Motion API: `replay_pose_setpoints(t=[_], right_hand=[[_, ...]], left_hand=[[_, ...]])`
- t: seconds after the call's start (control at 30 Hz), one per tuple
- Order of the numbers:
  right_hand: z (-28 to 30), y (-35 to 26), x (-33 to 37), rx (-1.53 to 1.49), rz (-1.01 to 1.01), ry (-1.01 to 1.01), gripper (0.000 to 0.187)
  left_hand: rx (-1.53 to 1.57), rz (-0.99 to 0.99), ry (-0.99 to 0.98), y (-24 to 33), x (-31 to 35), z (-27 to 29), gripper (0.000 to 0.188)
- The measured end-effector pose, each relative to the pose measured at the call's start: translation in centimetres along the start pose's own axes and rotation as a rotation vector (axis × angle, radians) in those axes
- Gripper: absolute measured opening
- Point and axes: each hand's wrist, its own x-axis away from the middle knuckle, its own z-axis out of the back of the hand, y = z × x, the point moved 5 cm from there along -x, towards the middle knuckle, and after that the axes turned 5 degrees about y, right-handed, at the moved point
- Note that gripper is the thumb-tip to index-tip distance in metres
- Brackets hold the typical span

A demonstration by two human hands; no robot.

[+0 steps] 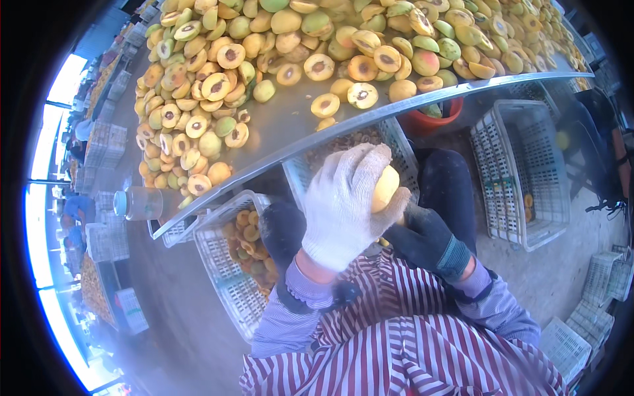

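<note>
My left hand, in a whitish knit glove, is closed around a yellow peach above my lap. Only part of the peach shows between the thumb and fingers. Just to its right and a little lower, my right hand wears a dark glove with a teal cuff. Its fingers are curled in close to the left thumb, and whatever they grip is hidden. Ahead of both hands, many halved yellow peaches are heaped on a metal table, several with brown pit centres facing up.
Below the table's edge stand a white crate with peach halves at left, a crate with scraps between my knees, and a red bucket. Another white crate sits at right. A clear plastic jar is at the table's left corner.
</note>
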Motion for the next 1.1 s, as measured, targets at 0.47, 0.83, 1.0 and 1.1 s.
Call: replay_pose_setpoints(t=[0.47,0.83,1.0,1.1], right_hand=[[-0.3,-3.0,0.6,0.102,0.401,0.015,0.027],[-0.2,-3.4,1.1,0.175,0.402,0.093,0.021],[-0.1,-4.0,1.5,0.227,0.543,0.03,0.02],[-0.1,-3.5,1.3,-0.006,0.318,-0.003,0.021]], left_hand=[[0.92,0.878,-0.062,-5.1,2.2,-0.6,0.027],[0.933,0.842,-0.251,-2.6,2.5,-0.6,0.036],[1.175,0.914,-0.099,-1.3,2.8,-0.6,0.05],[1.122,0.807,-0.118,-1.3,2.4,-0.8,0.05]])
